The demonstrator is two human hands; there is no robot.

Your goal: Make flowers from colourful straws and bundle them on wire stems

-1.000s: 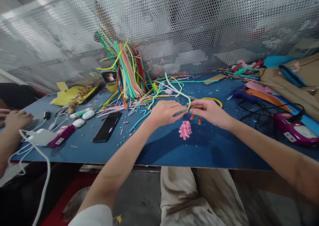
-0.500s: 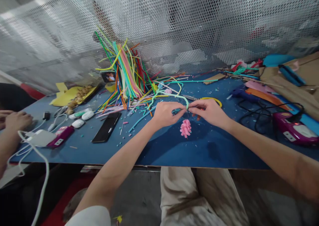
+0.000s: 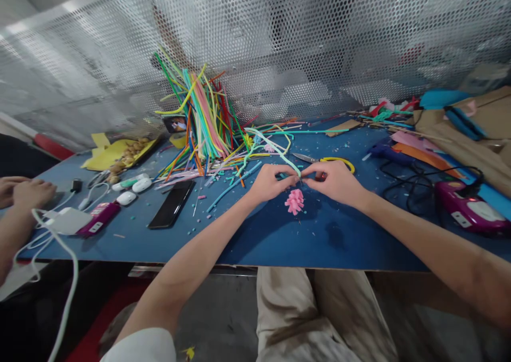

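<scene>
My left hand (image 3: 274, 182) and my right hand (image 3: 336, 181) meet over the blue table, thumbs and forefingers pinched close together. Between their fingertips is the near end of a pale green pipe cleaner (image 3: 288, 160), which bends away toward the back of the table. Just below the fingertips hangs or lies a pink fluffy flower (image 3: 294, 202); whether it is joined to the pipe cleaner is hidden by the fingers. Scissors (image 3: 338, 161) with yellow handles lie right behind my right hand.
Behind my left hand stands a bundle of coloured pipe cleaners (image 3: 205, 114). A black phone (image 3: 171, 204) and a purple power strip (image 3: 99, 218) lie left. At right are a glue gun (image 3: 386, 150) and another purple power strip (image 3: 473, 206). A co-worker's hands (image 3: 30, 192) rest far left.
The pale green pipe cleaner has swung from a high arch to a flatter line leaning back and left. The pink flower has shifted slightly left and up; both hands stay pinched together.
</scene>
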